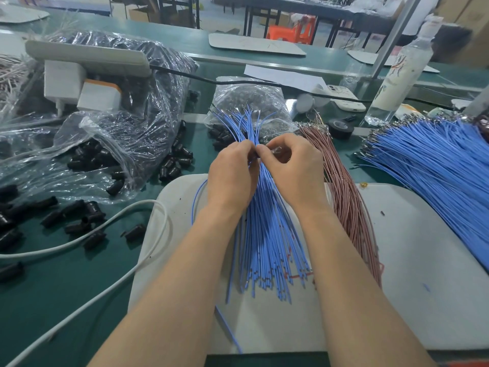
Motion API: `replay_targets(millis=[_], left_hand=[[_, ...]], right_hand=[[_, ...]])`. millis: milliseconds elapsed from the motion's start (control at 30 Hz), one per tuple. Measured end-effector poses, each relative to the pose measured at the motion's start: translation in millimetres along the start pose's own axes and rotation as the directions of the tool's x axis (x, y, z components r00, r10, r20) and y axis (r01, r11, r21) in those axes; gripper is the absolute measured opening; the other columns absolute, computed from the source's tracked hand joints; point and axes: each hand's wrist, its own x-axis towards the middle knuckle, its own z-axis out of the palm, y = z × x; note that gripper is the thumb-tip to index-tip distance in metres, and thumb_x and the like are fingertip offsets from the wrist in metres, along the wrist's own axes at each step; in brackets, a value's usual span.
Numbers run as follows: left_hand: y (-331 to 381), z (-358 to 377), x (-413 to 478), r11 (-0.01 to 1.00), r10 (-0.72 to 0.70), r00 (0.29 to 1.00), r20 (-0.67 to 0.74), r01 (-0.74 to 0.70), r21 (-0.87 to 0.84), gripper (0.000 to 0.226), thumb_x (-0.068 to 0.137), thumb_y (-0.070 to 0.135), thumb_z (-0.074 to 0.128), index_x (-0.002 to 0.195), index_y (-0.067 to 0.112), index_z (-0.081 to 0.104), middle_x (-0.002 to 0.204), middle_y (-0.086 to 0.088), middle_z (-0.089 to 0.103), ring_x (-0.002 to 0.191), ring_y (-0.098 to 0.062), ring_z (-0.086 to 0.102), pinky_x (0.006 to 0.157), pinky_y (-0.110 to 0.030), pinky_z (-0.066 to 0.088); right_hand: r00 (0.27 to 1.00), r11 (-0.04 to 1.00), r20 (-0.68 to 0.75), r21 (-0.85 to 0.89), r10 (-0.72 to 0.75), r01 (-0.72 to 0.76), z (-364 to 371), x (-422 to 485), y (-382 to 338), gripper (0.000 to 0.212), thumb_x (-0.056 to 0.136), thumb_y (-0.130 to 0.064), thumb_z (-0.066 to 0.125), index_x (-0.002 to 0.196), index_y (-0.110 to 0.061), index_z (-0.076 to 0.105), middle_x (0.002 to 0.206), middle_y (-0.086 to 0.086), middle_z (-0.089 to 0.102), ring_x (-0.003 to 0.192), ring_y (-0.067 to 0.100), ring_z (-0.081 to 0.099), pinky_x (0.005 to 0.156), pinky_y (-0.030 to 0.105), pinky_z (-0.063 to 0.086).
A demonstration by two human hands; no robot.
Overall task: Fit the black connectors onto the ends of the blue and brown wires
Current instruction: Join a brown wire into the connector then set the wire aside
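Your L hand (232, 173) & R hand (293, 168) pinch tog. on blue wires (264, 234) at white board (423, 260) far edge, prob. lining up one end; black connectors (79, 223) loose on table (79, 292) left, brown wires (346, 207) beside.

Possibly a black connector (254, 155) behind fingertips (260, 149).

Pinching a small dark piece (254, 154) between left hand (232, 178) and right hand (295, 170), above blue wires (264, 234) fanned over white board (410, 260), beside brown wires (346, 207), near loose black connectors (79, 226)
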Motion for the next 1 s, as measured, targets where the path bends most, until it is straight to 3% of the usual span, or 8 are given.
replay_targets(millis=[233,400,567,633,767,1000], left_hand=[[0,1,2,0.999,-0.028,1.000,0.013,0.029,-0.039,0.010,0.086,0.011,0.056,0.080,0.003,0.058,0.075,-0.005,0.061,0.070,-0.028,0.055,0.065,-0.039,0.046],[-4,1,4,0.991,-0.082,0.997,-0.013,0.081,-0.104,0.008,0.086,0.011,0.059,0.083,0.004,0.063,0.076,-0.006,0.067,0.073,-0.029,0.061,0.070,-0.038,0.050],[-4,-1,5,0.984,-0.053,0.998,-0.030,0.047,-0.171,0.004,0.087,0.008,0.062,0.086,0.007,0.065,0.079,-0.004,0.068,0.077,-0.026,0.062,0.074,-0.038,0.050],[-3,-1,4,0.982,-0.045,0.998,-0.034,0.038,-0.186,0.004,0.087,0.007,0.062,0.086,0.008,0.065,0.077,-0.001,0.066,0.077,-0.024,0.063,0.074,-0.036,0.051],[-3,-1,4,0.982,-0.034,0.999,-0.023,0.029,-0.186,0.006,0.086,0.005,0.060,0.087,0.008,0.065,0.081,-0.002,0.068,0.079,-0.023,0.064,0.076,-0.034,0.051],[-3,-1,3,0.984,-0.011,1.000,-0.002,0.010,-0.179,0.008,0.086,0.002,0.057,0.086,0.006,0.065,0.081,-0.004,0.068,0.079,-0.026,0.062,0.076,-0.040,0.051]], right_hand=[[0.999,1.000,0.045,0.008,-0.006,0.006,-1,0,0,0.019,0.082,-0.031,0.072,0.086,-0.013,0.067,0.082,0.001,0.067,0.079,0.017,0.062,0.078,0.034,0.050],[0.994,0.997,0.105,0.068,0.014,-0.021,-6,3,2,0.009,0.088,-0.023,0.065,0.082,-0.017,0.067,0.072,-0.009,0.065,0.067,0.000,0.059,0.071,0.016,0.047],[0.989,0.984,0.111,0.134,0.100,-0.114,-15,7,4,0.016,0.089,-0.009,0.057,0.090,-0.019,0.069,0.079,0.004,0.069,0.075,0.023,0.063,0.077,0.038,0.053],[0.986,0.976,0.130,0.175,0.106,-0.128,-19,7,4,0.014,0.088,-0.008,0.059,0.091,-0.019,0.067,0.079,0.004,0.069,0.072,0.020,0.062,0.075,0.034,0.053],[0.984,0.958,0.164,0.265,0.063,-0.106,-24,7,0,0.012,0.084,-0.003,0.064,0.089,-0.014,0.065,0.076,-0.007,0.065,0.066,-0.004,0.058,0.067,0.011,0.047],[0.974,0.942,0.225,0.323,0.018,-0.092,-28,7,-4,0.017,0.084,0.002,0.062,0.083,-0.013,0.069,0.068,-0.008,0.065,0.061,-0.004,0.059,0.065,0.012,0.049]])
